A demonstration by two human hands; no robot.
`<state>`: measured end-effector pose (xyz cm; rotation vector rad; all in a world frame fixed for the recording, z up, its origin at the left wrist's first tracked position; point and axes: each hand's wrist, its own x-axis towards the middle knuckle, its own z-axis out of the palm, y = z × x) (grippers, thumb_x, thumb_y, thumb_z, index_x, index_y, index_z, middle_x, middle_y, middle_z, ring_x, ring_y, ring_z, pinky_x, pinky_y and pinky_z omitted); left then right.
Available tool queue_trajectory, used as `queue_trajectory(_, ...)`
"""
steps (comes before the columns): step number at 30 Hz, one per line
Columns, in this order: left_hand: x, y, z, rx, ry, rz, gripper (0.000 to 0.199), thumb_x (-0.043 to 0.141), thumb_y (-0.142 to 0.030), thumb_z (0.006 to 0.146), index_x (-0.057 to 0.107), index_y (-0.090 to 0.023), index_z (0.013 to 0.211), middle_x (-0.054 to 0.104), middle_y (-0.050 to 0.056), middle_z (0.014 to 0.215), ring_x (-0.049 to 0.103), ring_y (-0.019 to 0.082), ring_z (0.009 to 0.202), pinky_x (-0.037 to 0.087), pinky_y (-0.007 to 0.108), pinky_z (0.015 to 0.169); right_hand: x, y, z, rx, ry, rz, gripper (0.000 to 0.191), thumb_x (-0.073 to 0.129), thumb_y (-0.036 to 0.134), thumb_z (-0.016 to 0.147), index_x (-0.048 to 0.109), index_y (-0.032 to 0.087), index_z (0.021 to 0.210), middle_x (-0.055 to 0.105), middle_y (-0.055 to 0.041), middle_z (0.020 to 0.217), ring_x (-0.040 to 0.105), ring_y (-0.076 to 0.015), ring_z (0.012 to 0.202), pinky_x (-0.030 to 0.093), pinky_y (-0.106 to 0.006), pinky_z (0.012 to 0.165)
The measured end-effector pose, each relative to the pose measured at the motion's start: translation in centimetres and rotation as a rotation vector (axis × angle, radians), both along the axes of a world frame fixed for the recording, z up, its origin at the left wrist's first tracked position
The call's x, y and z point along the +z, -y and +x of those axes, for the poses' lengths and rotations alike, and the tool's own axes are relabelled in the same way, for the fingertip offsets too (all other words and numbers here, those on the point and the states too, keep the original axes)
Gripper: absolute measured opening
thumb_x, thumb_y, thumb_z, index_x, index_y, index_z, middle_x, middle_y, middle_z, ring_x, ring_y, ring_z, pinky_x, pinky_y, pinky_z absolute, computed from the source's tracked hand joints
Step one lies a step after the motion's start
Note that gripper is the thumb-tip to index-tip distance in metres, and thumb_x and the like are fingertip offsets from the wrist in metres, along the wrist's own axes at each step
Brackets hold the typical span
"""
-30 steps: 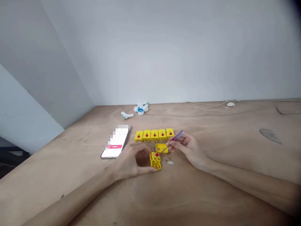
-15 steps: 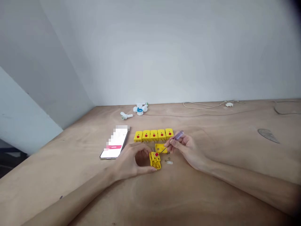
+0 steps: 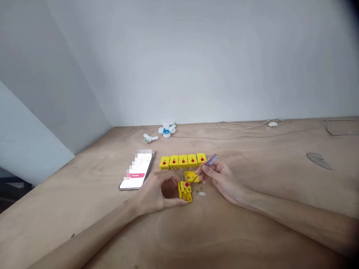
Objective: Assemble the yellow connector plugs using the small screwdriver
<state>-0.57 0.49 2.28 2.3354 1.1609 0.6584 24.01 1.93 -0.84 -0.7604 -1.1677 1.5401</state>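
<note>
- The open yellow plug point(image 3: 185, 191) is on the table point(image 3: 84, 209), between the two hands. It has a red dot on top, and its inside shows.
- The left hand point(image 3: 157, 191) holds the open yellow plug, with its thumb at the near end and its fingers curled round the far end.
- The right hand point(image 3: 220, 176) pinches a screwdriver point(image 3: 211, 160) with a see-through purple handle. The thin rod leans down to the open yellow plug. I can't tell if its tip touches.
- A yellow cover point(image 3: 190, 176) lies just left of the right hand's fingers, inside up.
- Tiny metal bits point(image 3: 201, 189) and a small white strip point(image 3: 202, 193) lie in front of the open yellow plug's right side, near the right hand.
- Five yellow plugs point(image 3: 183, 161) sit in a row past both hands, each with a red dot.
- A phone point(image 3: 136, 172) with a lit screen lies left of the left hand, a bit farther away.
- White pipe parts point(image 3: 166, 131), one with a blue ring, are far past the left hand.
- A thin cord point(image 3: 241, 127) lies far past the right hand, by the wall point(image 3: 196, 67).
</note>
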Motion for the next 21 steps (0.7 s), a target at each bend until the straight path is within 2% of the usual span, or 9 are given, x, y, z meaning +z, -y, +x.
queue_trajectory(4,-0.01,-0.05,-0.02,-0.010,0.013,-0.008,0.040,0.084,-0.051,0.070,0.069,-0.021,0.092,0.073,0.002,0.091,0.066,0.021,0.081,0.052,0.033,0.075,0.42,0.08,-0.12,0.030,-0.037,-0.018,0.030,0.076,0.045,0.085,0.072,0.018,0.097,0.071,-0.0049,0.099,0.062,-0.0134,0.076,0.050,-0.025,0.063)
queue_trajectory(6,0.03,-0.07,-0.02,-0.013,0.008,-0.004,0.040,0.084,-0.051,0.071,0.069,-0.021,0.093,0.073,0.003,0.091,0.066,0.021,0.081,0.052,0.033,0.074,0.53,0.29,-0.21,0.035,-0.073,-0.057,0.030,0.078,0.046,0.083,0.072,0.019,0.096,0.069,-0.0036,0.097,0.062,-0.0137,0.076,0.050,-0.025,0.062)
queue_trajectory(10,0.07,-0.05,-0.01,-0.006,-0.002,0.001,0.043,0.082,-0.055,0.071,0.070,-0.021,0.094,0.073,0.002,0.089,0.066,0.021,0.079,0.051,0.033,0.070,0.22,0.46,-0.26,0.000,-0.068,-0.073,0.030,0.088,0.033,0.073,0.069,0.022,0.093,0.068,0.0013,0.083,0.064,-0.0144,0.074,0.052,-0.027,0.067)
queue_trajectory(14,0.11,-0.02,0.04,0.000,0.008,0.000,0.041,0.083,-0.054,0.071,0.070,-0.022,0.094,0.073,0.002,0.090,0.066,0.021,0.079,0.051,0.032,0.071,-0.08,0.17,-0.18,0.014,-0.034,-0.110,0.028,0.092,0.028,0.067,0.072,0.020,0.086,0.072,-0.0008,0.084,0.067,-0.0169,0.079,0.053,-0.029,0.072)
queue_trajectory(18,0.15,-0.03,0.05,-0.012,0.001,-0.003,0.041,0.083,-0.053,0.072,0.070,-0.023,0.096,0.074,0.002,0.093,0.067,0.022,0.082,0.052,0.033,0.073,-0.06,-0.15,-0.05,0.095,-0.044,-0.115,0.023,0.086,0.034,0.076,0.077,0.018,0.091,0.075,-0.0065,0.099,0.066,-0.0170,0.085,0.052,-0.029,0.074)
queue_trajectory(21,0.05,-0.06,-0.01,-0.014,0.006,0.001,0.040,0.083,-0.052,0.072,0.070,-0.022,0.096,0.074,0.002,0.094,0.067,0.022,0.084,0.053,0.035,0.076,0.05,-0.18,-0.01,0.127,-0.042,-0.096,0.024,0.080,0.040,0.083,0.079,0.017,0.092,0.073,-0.0071,0.101,0.062,-0.0149,0.082,0.048,-0.026,0.067)
